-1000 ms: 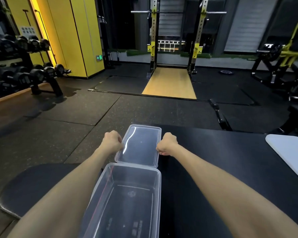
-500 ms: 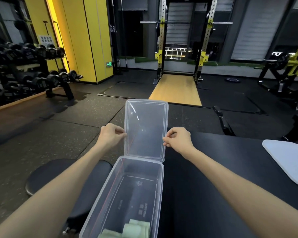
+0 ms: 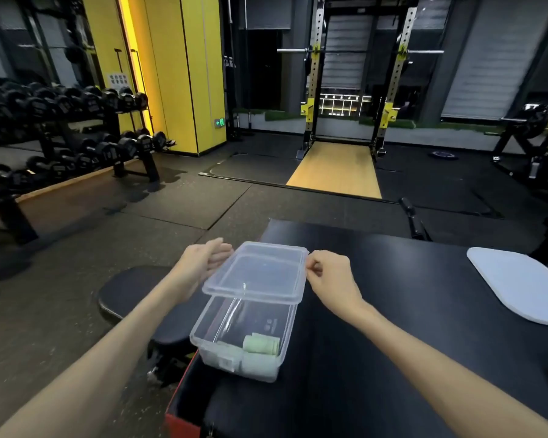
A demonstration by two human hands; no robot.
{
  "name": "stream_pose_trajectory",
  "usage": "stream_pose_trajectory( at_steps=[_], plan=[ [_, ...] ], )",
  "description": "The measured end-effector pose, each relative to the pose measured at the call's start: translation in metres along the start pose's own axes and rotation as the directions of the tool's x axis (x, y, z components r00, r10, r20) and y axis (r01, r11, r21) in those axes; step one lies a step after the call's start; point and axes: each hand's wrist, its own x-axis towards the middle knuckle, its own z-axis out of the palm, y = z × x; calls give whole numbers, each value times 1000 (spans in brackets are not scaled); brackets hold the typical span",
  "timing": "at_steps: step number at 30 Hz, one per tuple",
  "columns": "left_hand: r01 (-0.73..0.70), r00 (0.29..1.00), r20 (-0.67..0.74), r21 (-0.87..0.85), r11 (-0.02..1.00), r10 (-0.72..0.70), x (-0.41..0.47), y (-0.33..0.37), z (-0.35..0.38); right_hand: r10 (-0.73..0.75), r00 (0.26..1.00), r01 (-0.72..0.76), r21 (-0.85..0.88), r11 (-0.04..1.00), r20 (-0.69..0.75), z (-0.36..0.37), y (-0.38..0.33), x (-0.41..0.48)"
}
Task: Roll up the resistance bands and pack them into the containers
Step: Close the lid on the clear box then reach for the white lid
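Our left hand is open, with the fingers straight and together, just beside the left edge of the lid; we cannot tell if it touches the plastic. Our right hand pinches the far right corner of this lid between thumb and curled fingers. The one clear lid lies tilted over the far part of the one clear container, and the near part is uncovered.

The container stands near the left edge of the black surface. Inside, at its near end, we see the rolled bands, pale green; we count at least two rolls, but the plastic blurs them. One white board lies on the surface, well apart to the right. One round black stool stands left of the surface.

The room is a gym with a dark floor. At the left is one dumbbell rack, behind it yellow panels, and straight ahead one power rack over one wooden platform.
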Motion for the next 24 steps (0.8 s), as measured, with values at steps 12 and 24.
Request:
stream_pose_trajectory(
  at_steps=[12, 24],
  plan=[
    [-45, 992, -80, 517, 855, 101, -49, -34, 10, 81, 995, -77, -85, 993, 55, 17, -31, -45],
    [-311, 935, 206, 870, 383, 289, -39, -16, 29, 105, 985, -56, -314, 948, 140, 24, -51, -27]
  ],
)
